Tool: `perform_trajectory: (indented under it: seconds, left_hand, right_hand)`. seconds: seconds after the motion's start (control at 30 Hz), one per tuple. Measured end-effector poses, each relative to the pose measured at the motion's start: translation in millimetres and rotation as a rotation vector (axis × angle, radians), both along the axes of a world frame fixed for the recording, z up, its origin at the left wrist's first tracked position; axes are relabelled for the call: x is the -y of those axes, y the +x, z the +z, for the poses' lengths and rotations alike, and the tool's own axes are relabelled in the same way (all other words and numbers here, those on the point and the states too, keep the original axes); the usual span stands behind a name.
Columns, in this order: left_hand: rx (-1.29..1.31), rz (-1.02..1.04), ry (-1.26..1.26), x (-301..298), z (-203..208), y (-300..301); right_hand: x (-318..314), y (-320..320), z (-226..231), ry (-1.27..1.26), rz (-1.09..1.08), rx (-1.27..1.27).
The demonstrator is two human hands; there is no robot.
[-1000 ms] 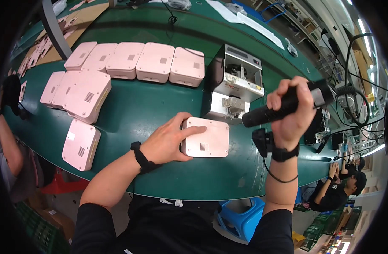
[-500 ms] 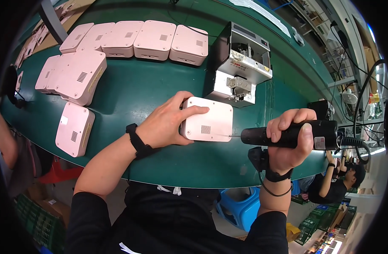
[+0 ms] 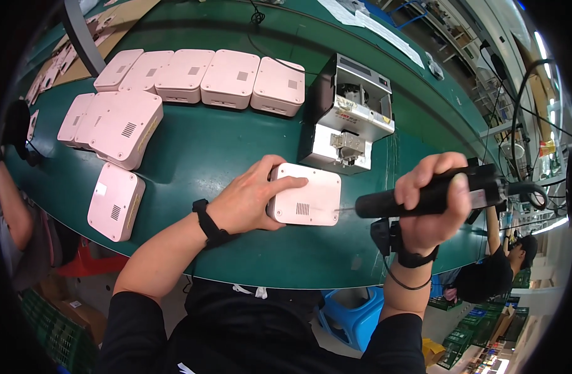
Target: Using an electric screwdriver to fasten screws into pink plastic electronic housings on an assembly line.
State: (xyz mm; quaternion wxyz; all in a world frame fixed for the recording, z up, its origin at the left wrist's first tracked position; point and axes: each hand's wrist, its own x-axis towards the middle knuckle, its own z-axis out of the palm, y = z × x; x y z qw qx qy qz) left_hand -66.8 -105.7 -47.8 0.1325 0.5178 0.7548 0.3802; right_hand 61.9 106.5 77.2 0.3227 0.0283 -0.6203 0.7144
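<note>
My left hand (image 3: pixel 248 194) grips a pale pink, rounded plastic box (image 3: pixel 320 193) by its left side, the thumb near the bottom edge and the index finger stretched over the top. The box shows a vent grille and corner screw holes. My right hand (image 3: pixel 437 198) is wrapped round a black corded electric screwdriver (image 3: pixel 392 202), held nearly level. Its thin bit, blurred, reaches to the box's lower right corner; whether it touches cannot be made out. Beyond the box stands a screw feeder machine (image 3: pixel 345 140) with a metal pick-up block.
Several like boxes stand in a row (image 3: pixel 230 78) at the back left, with a stack (image 3: pixel 120 128) and a single box (image 3: pixel 115 202) farther left. A green mat (image 3: pixel 236 262) covers the table. A blue stool (image 3: pixel 354 318) stands below its edge. Other people sit at both sides.
The whole view has shifted, so the table sits lower in it. The screwdriver has tilted, its cord end rising, and my right hand is blurred. My left hand keeps its hold on the box.
</note>
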Motion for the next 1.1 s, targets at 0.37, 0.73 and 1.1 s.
perform_trajectory:
  seconds: [0.37, 0.73, 1.1]
  left_hand:
    - [0.022, 0.013, 0.000, 1, 0, 3]
    - [0.011, 0.014, 0.063, 1, -9, -1]
    - [0.050, 0.027, 0.085, -1, -14, 3]
  right_hand:
    - [-24, -60, 7, 0.104, -0.232, -0.013]
    - [41, 7, 8, 0.007, 0.049, -0.029]
    - [55, 12, -16, 0.059, 0.032, 0.032]
